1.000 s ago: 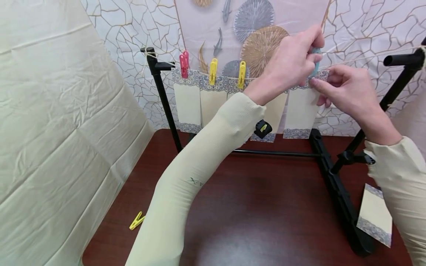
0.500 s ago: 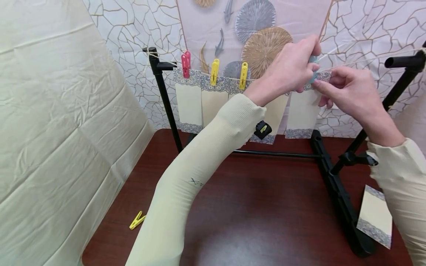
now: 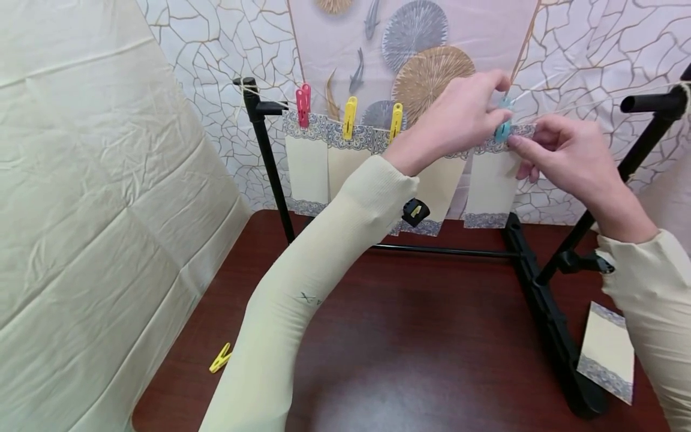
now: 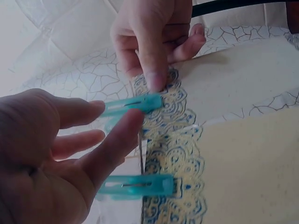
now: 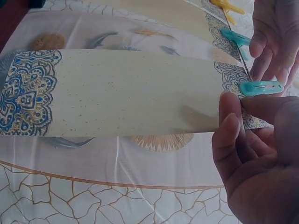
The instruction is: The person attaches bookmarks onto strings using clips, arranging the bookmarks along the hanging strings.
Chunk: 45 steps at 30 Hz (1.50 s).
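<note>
A teal clothespin (image 3: 503,129) sits on the lace-patterned top edge of a cream card (image 3: 492,186), at the string. My left hand (image 3: 453,114) is at its handle end; in the left wrist view the thumb and fingers are spread loosely around the clothespin (image 4: 135,103) without squeezing it. Close by on the right, my right hand (image 3: 572,153) pinches the same card's top corner between thumb and fingers, seen in the right wrist view beside the card (image 5: 135,93). Another teal clothespin (image 4: 140,185) clips the neighbouring card (image 4: 252,163), which my left arm partly hides in the head view.
Further left, a pink clothespin (image 3: 303,107) and yellow clothespins (image 3: 349,119) hold more cards on the string. A black frame (image 3: 545,324) stands on the dark table (image 3: 421,360). A loose card (image 3: 607,354) lies at right, a loose yellow clothespin (image 3: 220,359) at left.
My left hand has come down a little and loosened from the teal clothespin, which now shows more fully on the card. My right hand keeps its pinch at the card's corner.
</note>
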Tool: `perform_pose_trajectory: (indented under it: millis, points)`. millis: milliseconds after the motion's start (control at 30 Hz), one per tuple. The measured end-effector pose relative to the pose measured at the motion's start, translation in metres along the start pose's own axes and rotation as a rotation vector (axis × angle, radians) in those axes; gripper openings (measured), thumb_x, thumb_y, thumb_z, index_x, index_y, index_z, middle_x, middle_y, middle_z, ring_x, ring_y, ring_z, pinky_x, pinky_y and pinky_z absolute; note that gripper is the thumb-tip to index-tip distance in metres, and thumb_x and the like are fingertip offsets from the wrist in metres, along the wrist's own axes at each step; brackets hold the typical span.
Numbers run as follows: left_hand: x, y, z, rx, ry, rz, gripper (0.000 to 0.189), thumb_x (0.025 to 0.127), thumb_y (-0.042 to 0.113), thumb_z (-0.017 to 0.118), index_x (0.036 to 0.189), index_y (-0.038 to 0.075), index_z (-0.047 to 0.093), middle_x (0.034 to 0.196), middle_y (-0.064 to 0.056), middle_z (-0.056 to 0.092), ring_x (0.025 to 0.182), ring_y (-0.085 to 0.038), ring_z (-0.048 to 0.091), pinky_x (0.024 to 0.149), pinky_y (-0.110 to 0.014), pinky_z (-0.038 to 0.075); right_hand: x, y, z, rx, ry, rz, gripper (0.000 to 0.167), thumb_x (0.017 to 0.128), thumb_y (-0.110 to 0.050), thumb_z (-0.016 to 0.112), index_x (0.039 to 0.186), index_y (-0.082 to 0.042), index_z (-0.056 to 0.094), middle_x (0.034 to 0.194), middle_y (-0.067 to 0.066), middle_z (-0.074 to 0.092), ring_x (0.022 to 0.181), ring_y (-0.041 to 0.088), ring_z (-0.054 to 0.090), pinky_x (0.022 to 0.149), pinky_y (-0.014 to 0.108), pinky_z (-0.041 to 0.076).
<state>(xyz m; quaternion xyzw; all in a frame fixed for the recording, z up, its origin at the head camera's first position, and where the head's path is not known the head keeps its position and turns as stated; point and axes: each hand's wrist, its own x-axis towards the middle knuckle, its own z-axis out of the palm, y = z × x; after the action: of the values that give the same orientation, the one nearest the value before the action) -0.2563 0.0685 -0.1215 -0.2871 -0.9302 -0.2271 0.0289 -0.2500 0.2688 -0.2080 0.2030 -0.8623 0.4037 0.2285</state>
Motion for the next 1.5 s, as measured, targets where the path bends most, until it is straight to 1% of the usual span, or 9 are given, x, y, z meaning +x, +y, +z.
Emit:
perform_pose_trajectory:
  millis: [100, 233, 367, 567, 700, 800, 1033, 1333, 1500]
  points:
    - [-0.006, -0.007, -0.002, 0.032, 0.013, 0.083, 0.040, 0.101, 0.033, 0.052, 0.139, 0.020, 0.046, 0.149, 0.008, 0.046, 0.128, -0.002, 0.053, 0.095, -0.010, 0.041, -0.001, 0.002, 0.000, -0.013, -0.021, 0.009, 0.017, 0.093, -0.022, 0.068, 0.083, -0.010, 0.061, 0.051, -0.008, 0.063, 0.043, 0.006, 0.057, 0.042, 0.021, 0.036]
    - [-0.016, -0.013, -0.003, 0.059, 0.025, 0.202, 0.036, 0.102, 0.031, 0.051, 0.134, 0.016, 0.048, 0.145, 0.004, 0.049, 0.128, -0.004, 0.054, 0.100, -0.009, 0.038, -0.004, 0.009, -0.001, -0.014, -0.041, 0.039, 0.014, 0.094, -0.023, 0.067, 0.088, -0.011, 0.063, 0.054, -0.008, 0.064, 0.045, 0.007, 0.058, 0.044, 0.021, 0.039]
    - [-0.027, -0.019, -0.006, 0.060, 0.038, 0.273, 0.032, 0.102, 0.030, 0.050, 0.131, 0.015, 0.052, 0.139, 0.003, 0.052, 0.124, -0.003, 0.057, 0.100, -0.008, 0.038, -0.009, 0.016, -0.001, 0.021, -0.056, 0.061, 0.007, 0.093, -0.020, 0.068, 0.093, -0.013, 0.064, 0.056, -0.009, 0.066, 0.046, 0.008, 0.060, 0.045, 0.019, 0.042]
    - [-0.045, -0.035, -0.009, -0.003, 0.026, 0.278, 0.030, 0.102, 0.031, 0.052, 0.128, 0.016, 0.056, 0.135, 0.004, 0.056, 0.116, -0.001, 0.061, 0.096, -0.010, 0.041, -0.024, 0.027, -0.003, 0.096, -0.075, 0.128, 0.013, 0.093, -0.017, 0.068, 0.104, -0.012, 0.065, 0.074, -0.017, 0.071, 0.052, 0.007, 0.064, 0.048, 0.019, 0.049]
    - [-0.057, -0.049, -0.009, -0.024, 0.052, 0.297, 0.030, 0.101, 0.029, 0.053, 0.127, 0.014, 0.058, 0.129, 0.002, 0.059, 0.108, -0.002, 0.062, 0.093, -0.014, 0.044, -0.037, 0.037, -0.004, 0.100, -0.073, 0.108, 0.015, 0.094, -0.013, 0.065, 0.108, -0.007, 0.065, 0.085, -0.019, 0.071, 0.055, 0.006, 0.065, 0.049, 0.018, 0.050]
    - [-0.067, -0.061, -0.008, -0.050, 0.056, 0.322, 0.030, 0.101, 0.027, 0.054, 0.126, 0.011, 0.058, 0.127, 0.000, 0.061, 0.105, -0.002, 0.064, 0.092, -0.015, 0.046, -0.045, 0.044, -0.004, 0.089, -0.071, 0.087, 0.013, 0.094, -0.010, 0.064, 0.107, -0.009, 0.065, 0.085, -0.021, 0.071, 0.054, 0.005, 0.064, 0.048, 0.018, 0.049]
    - [-0.090, -0.091, 0.000, -0.092, 0.099, 0.377, 0.031, 0.100, 0.023, 0.057, 0.125, 0.006, 0.059, 0.127, -0.006, 0.063, 0.102, -0.007, 0.068, 0.083, -0.015, 0.052, -0.067, 0.053, -0.004, 0.027, -0.114, 0.135, 0.011, 0.095, -0.013, 0.064, 0.106, -0.016, 0.066, 0.074, -0.016, 0.069, 0.054, 0.008, 0.061, 0.047, 0.020, 0.048]
    - [-0.122, -0.130, 0.009, -0.134, 0.063, 0.311, 0.032, 0.099, 0.024, 0.059, 0.125, 0.006, 0.060, 0.124, -0.008, 0.066, 0.099, -0.010, 0.068, 0.083, -0.021, 0.054, -0.095, 0.065, -0.008, -0.145, -0.201, 0.185, 0.011, 0.097, -0.018, 0.063, 0.100, -0.008, 0.067, 0.069, -0.010, 0.065, 0.053, 0.012, 0.057, 0.049, 0.020, 0.045]
    - [-0.141, -0.149, 0.012, -0.140, 0.038, 0.261, 0.031, 0.099, 0.024, 0.059, 0.125, 0.007, 0.060, 0.119, -0.008, 0.069, 0.098, -0.011, 0.068, 0.084, -0.023, 0.055, -0.104, 0.077, -0.016, -0.199, -0.299, 0.206, 0.015, 0.099, -0.020, 0.060, 0.099, -0.006, 0.066, 0.068, -0.006, 0.063, 0.054, 0.012, 0.055, 0.049, 0.023, 0.044]
